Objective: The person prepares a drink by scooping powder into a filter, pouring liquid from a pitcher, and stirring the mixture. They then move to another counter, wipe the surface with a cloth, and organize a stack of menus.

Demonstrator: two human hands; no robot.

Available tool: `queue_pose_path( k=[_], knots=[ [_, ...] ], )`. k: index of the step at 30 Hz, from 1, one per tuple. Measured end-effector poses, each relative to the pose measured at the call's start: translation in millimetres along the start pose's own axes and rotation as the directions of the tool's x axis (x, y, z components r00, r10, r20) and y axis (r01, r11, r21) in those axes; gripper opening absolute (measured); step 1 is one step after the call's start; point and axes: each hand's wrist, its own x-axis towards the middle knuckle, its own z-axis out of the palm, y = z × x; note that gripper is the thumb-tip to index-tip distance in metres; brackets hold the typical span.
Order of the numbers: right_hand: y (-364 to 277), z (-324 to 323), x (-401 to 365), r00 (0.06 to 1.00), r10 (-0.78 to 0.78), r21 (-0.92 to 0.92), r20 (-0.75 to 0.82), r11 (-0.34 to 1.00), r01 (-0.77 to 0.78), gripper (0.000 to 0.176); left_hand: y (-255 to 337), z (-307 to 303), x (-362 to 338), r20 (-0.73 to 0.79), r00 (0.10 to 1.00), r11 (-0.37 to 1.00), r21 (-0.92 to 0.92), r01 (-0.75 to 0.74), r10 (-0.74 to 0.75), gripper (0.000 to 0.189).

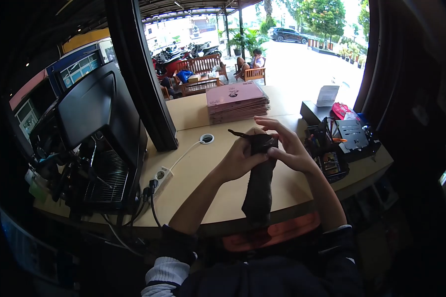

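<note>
A long, narrow bundle of dark cloth (258, 185) hangs between my two hands above the front of the table. A thin dark strap sticks out from its upper end toward the left. My left hand (239, 161) grips the bundle's upper left side, its thumb pressed against the front. On the other side my right hand (293, 152) pinches the upper right edge with the thumb, while some of its fingers stretch out above. Parts of the fingers behind the cloth are hidden.
Beyond my hands, a stack of pink folders (238, 101) lies on the table (193, 163). A power strip (161, 175) with cables and a black machine (104, 148) stand left. A black organizer (327, 143) with small items is right. A dark post (141, 74) rises at the left.
</note>
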Motion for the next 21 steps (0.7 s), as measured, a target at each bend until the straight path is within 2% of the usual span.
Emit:
queue_pose_path(
  k=[1, 2, 4, 5, 6, 7, 8, 9, 10, 12, 13, 14, 15, 16, 17, 18, 19, 21],
  knots=[
    [3.9, -1.3, -0.9, 0.999, -0.031, 0.09, 0.028, 0.996, 0.029, 0.059, 0.8, -1.9, -1.1, 0.001, 1.0, 1.0, 0.003, -0.018, 0.018, 0.034],
    [7.6, -5.0, -2.8, 0.999, -0.032, 0.089, 0.026, 0.996, 0.029, 0.059, 1.1, -3.1, -1.8, 0.004, 0.999, 0.999, 0.006, -0.035, 0.035, 0.034],
    [17.5, -16.6, -10.8, 0.943, 0.254, 0.188, 0.214, 0.937, -0.295, 0.059, -2.3, -6.7, -1.5, -0.041, 0.999, 0.998, -0.052, -0.035, 0.033, 0.032],
    [29.5, -24.6, -11.8, 0.896, 0.306, 0.208, 0.321, 0.901, -0.382, 0.057, -4.6, -12.2, -1.6, -0.071, 0.995, 0.997, -0.042, -0.072, 0.069, 0.031],
    [27.7, -30.4, -15.1, 0.898, 0.306, 0.209, 0.316, 0.901, -0.381, 0.057, -6.5, -19.4, -2.8, -0.101, 0.989, 0.994, -0.03, -0.108, 0.105, 0.03],
    [23.5, -36.2, -17.8, 0.905, 0.344, 0.22, 0.249, 0.89, -0.399, 0.056, -6.9, -30.3, -8.6, -0.116, 0.993, 0.994, 0.106, 0.006, 0.006, 0.029],
    [21.5, -42.7, -19.9, 0.907, 0.38, 0.232, 0.181, 0.88, -0.415, 0.055, -7.5, -29.1, -6.5, -0.112, 0.994, 0.994, 0.107, 0.004, 0.008, 0.029],
    [25.3, -48.1, -19.3, 0.925, 0.35, 0.321, 0.148, 0.868, -0.379, 0.053, -8.0, -27.6, -4.2, -0.221, 0.975, 0.998, 0.052, -0.023, 0.034, 0.026],
    [21.9, -55.5, -22.6, 0.918, 0.394, 0.298, 0.04, 0.873, -0.387, 0.046, -8.2, -26.1, -1.7, -0.33, 0.942, 0.998, -0.001, -0.056, 0.053, 0.024],
    [22.8, -61.5, -1.9, 0.962, 0.274, 0.332, 0.018, 0.906, -0.264, 0.038, -11.6, -35.7, 22.0, -0.296, 0.951, 0.996, 0.03, -0.08, 0.085, 0.028],
    [30.9, -63.5, 8.5, 0.975, 0.211, 0.29, -0.069, 0.939, -0.183, 0.028, -29.5, -50.0, 39.2, -0.361, 0.92, 0.982, 0.158, -0.103, 0.155, 0.03],
    [42.6, -71.6, 16.9, 0.948, 0.291, 0.191, -0.131, 0.945, -0.264, 0.025, -48.5, -63.2, 50.8, -0.416, 0.88, 0.952, 0.284, -0.114, 0.229, 0.032],
    [53.5, -73.8, 21.9, 0.935, 0.256, -0.087, -0.247, 0.955, -0.284, 0.029, -61.7, -75.7, 55.6, -0.469, 0.86, 0.932, 0.361, -0.02, 0.2, 0.033],
    [65.4, -74.7, 25.3, 0.921, 0.181, -0.358, -0.345, 0.882, -0.308, 0.033, -75.7, -90.1, 56.8, -0.522, 0.834, 0.899, 0.431, 0.075, 0.181, 0.036],
    [81.0, -75.4, 21.3, 0.918, 0.158, -0.526, -0.363, 0.779, -0.342, 0.04, -99.0, -106.4, 52.0, -0.545, 0.802, 0.795, 0.587, 0.156, 0.245, 0.04],
    [99.1, -76.3, 14.0, 0.917, 0.121, -0.673, -0.38, 0.644, -0.364, 0.048, -98.6, -104.6, 43.0, -0.542, 0.799, 0.792, 0.593, 0.144, 0.26, 0.04],
    [118.9, -73.3, 4.9, 0.927, 0.128, -0.669, -0.353, 0.658, -0.346, 0.055, -100.6, -100.1, 29.1, -0.575, 0.788, 0.802, 0.567, 0.189, 0.22, 0.041],
    [137.5, -52.5, -8.8, 0.923, 0.266, -0.665, -0.277, 0.64, -0.384, 0.062, -106.4, -95.4, 3.8, -0.616, 0.775, 0.813, 0.521, 0.262, 0.145, 0.045]
  ],
)
